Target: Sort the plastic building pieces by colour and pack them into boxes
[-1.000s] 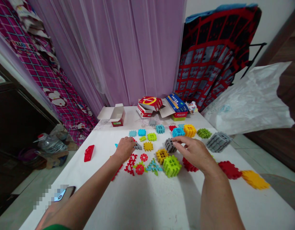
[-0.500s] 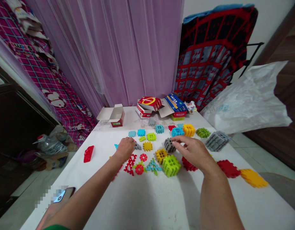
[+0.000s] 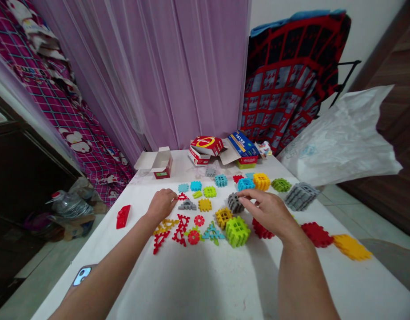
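My right hand (image 3: 263, 208) pinches a dark grey toothed block (image 3: 235, 203) between thumb and fingers, low over the white table (image 3: 205, 275). My left hand (image 3: 162, 206) is down at the table with its fingers curled together; whatever lies under them is hidden. Just right of its fingertips are a red triangular piece (image 3: 182, 196) and a grey piece (image 3: 187, 205). Between the hands lie a flat yellow square (image 3: 205, 205) and a lime square (image 3: 210, 191). A yellow block (image 3: 224, 217) and a lime cube (image 3: 237, 231) stand below the grey block.
Open boxes, one red and white (image 3: 163, 164), one red (image 3: 206, 146) and one blue (image 3: 244, 144), stand at the back. A grey stack (image 3: 302, 196) is at the right, by a white plastic bag (image 3: 341, 133). A phone (image 3: 83, 275) lies at the near left edge.
My left hand has moved left, uncovering the red triangle, the grey piece and yellow pieces, and now covers where a light blue piece showed. My right hand stays on the grey block.
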`<state>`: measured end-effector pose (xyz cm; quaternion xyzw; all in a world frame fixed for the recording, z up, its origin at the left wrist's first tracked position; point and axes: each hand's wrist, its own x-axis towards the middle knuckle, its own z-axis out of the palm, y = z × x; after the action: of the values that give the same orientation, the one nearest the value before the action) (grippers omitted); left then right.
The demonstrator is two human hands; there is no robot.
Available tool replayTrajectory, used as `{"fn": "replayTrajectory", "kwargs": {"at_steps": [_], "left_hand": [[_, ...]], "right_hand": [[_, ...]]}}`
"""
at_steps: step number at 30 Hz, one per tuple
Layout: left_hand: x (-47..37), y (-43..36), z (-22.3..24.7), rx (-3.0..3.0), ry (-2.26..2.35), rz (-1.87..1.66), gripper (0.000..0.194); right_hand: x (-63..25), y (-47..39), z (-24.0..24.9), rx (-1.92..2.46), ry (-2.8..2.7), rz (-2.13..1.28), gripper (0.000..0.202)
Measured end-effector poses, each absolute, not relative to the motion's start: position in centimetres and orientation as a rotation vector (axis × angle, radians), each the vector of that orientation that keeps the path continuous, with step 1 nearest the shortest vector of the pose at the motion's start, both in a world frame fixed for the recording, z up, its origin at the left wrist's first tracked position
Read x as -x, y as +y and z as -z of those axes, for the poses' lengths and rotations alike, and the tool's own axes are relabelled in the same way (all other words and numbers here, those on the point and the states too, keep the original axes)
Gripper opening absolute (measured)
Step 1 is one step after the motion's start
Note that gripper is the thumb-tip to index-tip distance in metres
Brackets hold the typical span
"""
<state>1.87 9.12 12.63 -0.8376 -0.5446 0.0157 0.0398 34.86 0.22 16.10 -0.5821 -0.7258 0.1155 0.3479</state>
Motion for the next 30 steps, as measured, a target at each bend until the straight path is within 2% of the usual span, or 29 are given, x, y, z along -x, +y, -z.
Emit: {"fn": "replayTrajectory", "kwargs": {"at_steps": [6,19,30], "left_hand": [[0.2,12.1,-12.6,2.574,-1.715,-0.181,0.031],[-1.7,13.7,-9.7,2.623,-1.674,-0.333,0.034],[0.9,11.7,-12.3,2.517,-1.767,-0.228,0.032]], "right_hand": [[-34.8,0.3,-16.2,1.516,-1.900,-0.281,0.025],[-35.0,0.5,-15.8,1.535,-1.892,-0.302,0.026],[-34.8,0.4,-15.8,1.533,-1.911,-0.291,0.026]]}}
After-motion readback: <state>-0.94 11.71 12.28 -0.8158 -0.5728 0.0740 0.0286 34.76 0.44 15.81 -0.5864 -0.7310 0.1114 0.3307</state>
